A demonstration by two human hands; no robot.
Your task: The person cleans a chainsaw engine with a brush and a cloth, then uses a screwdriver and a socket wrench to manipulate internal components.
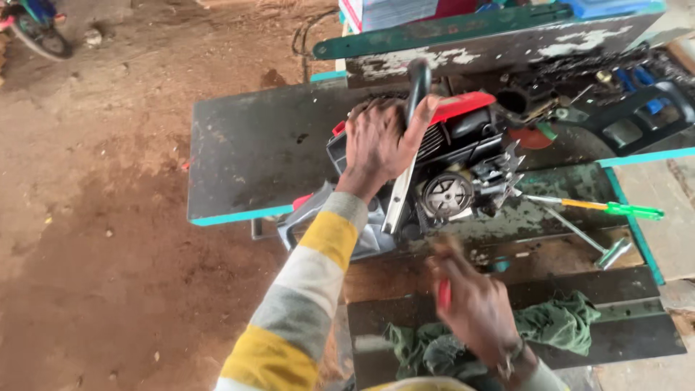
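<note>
Left hand (380, 141) clamped on chainsaw (441, 170) handle mid-bench (246, 152); right hand (474, 308), blurred, closed around red-handled tool (444, 292) near front edge.

your tabletop (246, 152) is a dark, worn slab with chipped paint and a teal edge, standing on a reddish dirt floor (94, 239). on it, near the middle, sits a chainsaw body (449, 170) with a red top and its cover off. just to its right lies a screwdriver (601, 207) with a yellow and green handle, and below that a metal t-shaped wrench (590, 242), both well apart from the saw's rear handle. a crumpled green rag (561, 322) rests on the lower dark plank near you. at the far right lies a dark plastic handle piece (637, 116), with a saw chain (579, 69) strung along the back.
</note>
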